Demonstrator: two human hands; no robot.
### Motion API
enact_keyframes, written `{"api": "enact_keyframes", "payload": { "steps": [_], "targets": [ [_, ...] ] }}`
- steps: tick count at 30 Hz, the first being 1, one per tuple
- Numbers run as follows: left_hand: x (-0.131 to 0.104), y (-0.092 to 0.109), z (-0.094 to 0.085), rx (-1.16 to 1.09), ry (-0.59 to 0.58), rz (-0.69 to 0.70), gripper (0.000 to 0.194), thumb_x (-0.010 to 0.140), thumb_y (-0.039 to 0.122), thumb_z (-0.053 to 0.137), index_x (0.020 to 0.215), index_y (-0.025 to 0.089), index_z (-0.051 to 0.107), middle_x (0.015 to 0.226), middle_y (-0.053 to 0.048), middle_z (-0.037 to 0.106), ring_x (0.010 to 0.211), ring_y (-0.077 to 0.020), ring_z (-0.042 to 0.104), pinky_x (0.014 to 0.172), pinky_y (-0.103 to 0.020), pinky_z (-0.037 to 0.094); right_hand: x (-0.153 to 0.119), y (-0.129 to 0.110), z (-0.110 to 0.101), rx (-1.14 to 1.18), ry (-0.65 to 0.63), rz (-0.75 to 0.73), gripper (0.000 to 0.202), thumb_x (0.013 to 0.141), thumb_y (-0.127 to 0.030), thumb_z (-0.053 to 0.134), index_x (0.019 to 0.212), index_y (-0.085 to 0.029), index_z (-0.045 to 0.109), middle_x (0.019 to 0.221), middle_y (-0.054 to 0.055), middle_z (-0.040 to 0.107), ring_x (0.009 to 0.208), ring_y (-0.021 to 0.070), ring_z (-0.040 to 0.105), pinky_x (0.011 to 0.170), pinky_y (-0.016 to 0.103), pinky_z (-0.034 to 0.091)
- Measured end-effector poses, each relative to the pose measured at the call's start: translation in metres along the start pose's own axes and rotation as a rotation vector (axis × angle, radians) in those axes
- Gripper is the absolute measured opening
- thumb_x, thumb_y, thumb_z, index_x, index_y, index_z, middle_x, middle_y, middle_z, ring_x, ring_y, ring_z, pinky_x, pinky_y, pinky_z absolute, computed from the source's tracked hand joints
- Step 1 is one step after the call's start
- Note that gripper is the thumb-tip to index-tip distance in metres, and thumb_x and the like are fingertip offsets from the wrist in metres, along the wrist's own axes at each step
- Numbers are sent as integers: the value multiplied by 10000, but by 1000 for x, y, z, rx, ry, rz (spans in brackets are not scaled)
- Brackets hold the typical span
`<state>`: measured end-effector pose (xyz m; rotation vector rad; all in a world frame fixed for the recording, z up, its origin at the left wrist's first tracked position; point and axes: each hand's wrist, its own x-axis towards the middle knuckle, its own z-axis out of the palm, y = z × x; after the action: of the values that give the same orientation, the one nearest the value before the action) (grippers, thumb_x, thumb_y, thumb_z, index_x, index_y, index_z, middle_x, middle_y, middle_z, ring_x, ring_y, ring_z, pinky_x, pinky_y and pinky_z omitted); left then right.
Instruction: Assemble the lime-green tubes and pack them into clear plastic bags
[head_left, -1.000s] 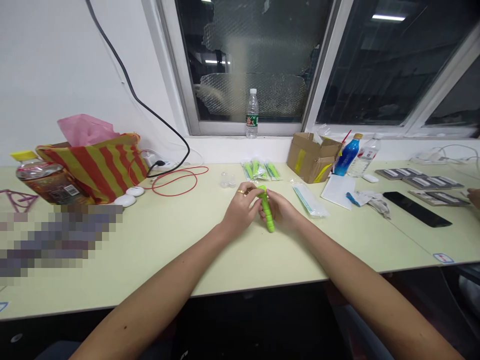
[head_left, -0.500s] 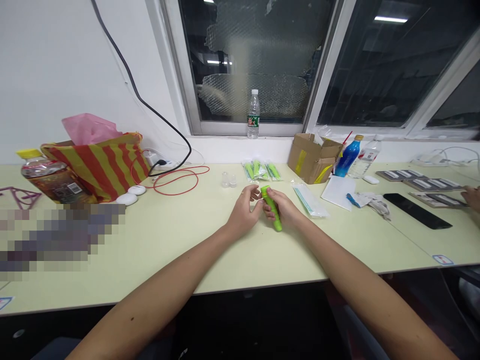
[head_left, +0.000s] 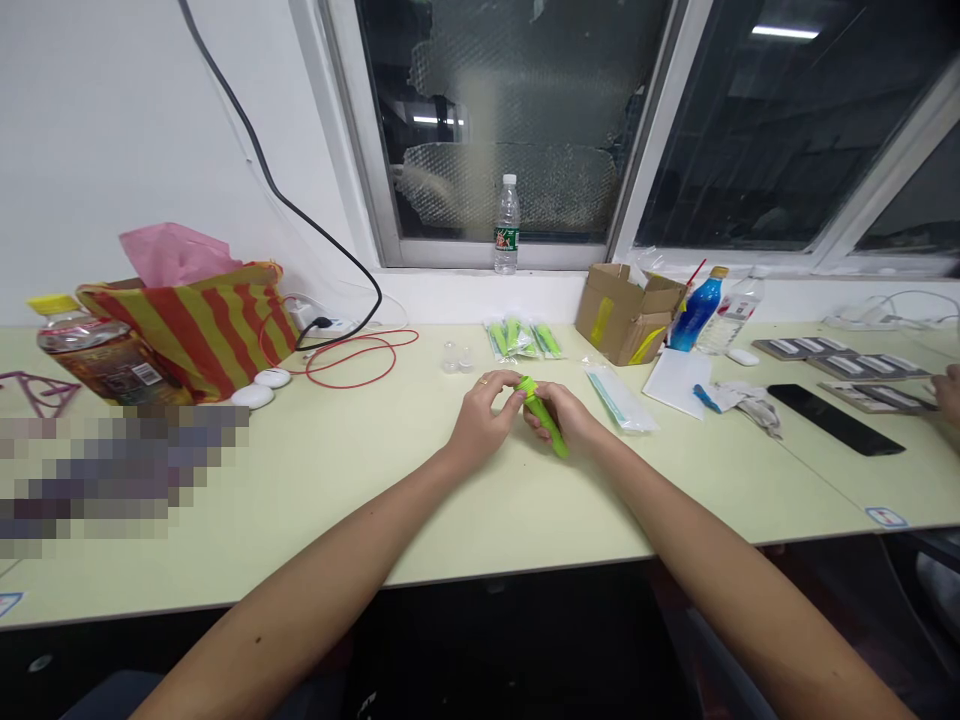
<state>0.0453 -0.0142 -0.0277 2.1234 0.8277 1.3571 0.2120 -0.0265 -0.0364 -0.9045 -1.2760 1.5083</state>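
A bright green tube [head_left: 553, 432] with a ribbed top end slants between my hands above the table. My right hand [head_left: 568, 415] wraps around its body, and the lower end sticks out below my fingers. With thumb and fingertips, my left hand [head_left: 486, 415] pinches the ribbed top. Behind the hands lie several green pieces in clear plastic packets [head_left: 517, 338]. Small clear plastic pieces [head_left: 457, 358] stand to the left of those packets. To the right of my right hand is a clear plastic sleeve [head_left: 619, 398] with a teal strip.
A cardboard box [head_left: 622, 318], a blue bottle [head_left: 697, 312] and a white sheet [head_left: 677, 384] are at the back right. Further right lie a glove [head_left: 744, 402], a black slab [head_left: 834, 420] and another person's hand [head_left: 949, 392]. A striped bag [head_left: 217, 330] and red cable [head_left: 352, 384] occupy the left.
My left thumb and fingers have closed onto the ribbed top of the green tube. The tube has tilted a little more, its lower end shifting right.
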Motion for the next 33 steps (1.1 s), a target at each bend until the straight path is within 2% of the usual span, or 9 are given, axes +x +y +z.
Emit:
{"api": "enact_keyframes", "payload": {
  "steps": [6,10,15,21,27,33],
  "targets": [
    [0,-2,0,-78,-13,-10,162,931,293,498,1007,217,618,1093,-56,652,1068,-172,588,962,-323,441,0,-1,1,-65,13,-24,249,819,-450,520,860,-205,534,556,-23,527,390,116,415,351,235,327],
    [1,-3,0,-107,-12,-28,147,919,290,512,952,218,636,1072,-54,656,1045,-175,593,947,-318,449,0,-2,1,-110,23,-50,217,795,-405,559,847,-194,546,537,-23,515,377,114,419,346,233,326],
    [3,-1,-2,-136,-30,-65,140,903,303,545,856,201,628,1063,-66,659,1022,-182,599,943,-326,447,-4,-4,2,-131,-11,-64,167,799,-354,487,787,-191,523,512,-19,505,352,110,398,332,237,301],
    [3,-1,-3,-245,-43,-108,190,888,363,584,820,185,584,1095,-81,682,1063,-196,611,975,-351,425,-8,-12,8,-292,40,-157,170,825,-341,479,844,-182,535,533,-22,542,381,130,482,374,249,356],
    [5,-6,2,-317,-35,-157,242,840,405,648,777,177,596,1029,-76,678,974,-196,620,917,-347,446,-6,-12,6,-331,35,-193,161,814,-284,437,722,-179,516,522,-20,518,359,104,416,375,248,321],
    [6,-7,2,-336,-14,-157,270,824,419,666,745,172,589,917,-43,651,883,-165,595,849,-309,447,-4,-9,6,-333,14,-196,270,863,-404,482,726,-175,524,516,-14,504,404,110,436,413,248,334]
  ]
}}
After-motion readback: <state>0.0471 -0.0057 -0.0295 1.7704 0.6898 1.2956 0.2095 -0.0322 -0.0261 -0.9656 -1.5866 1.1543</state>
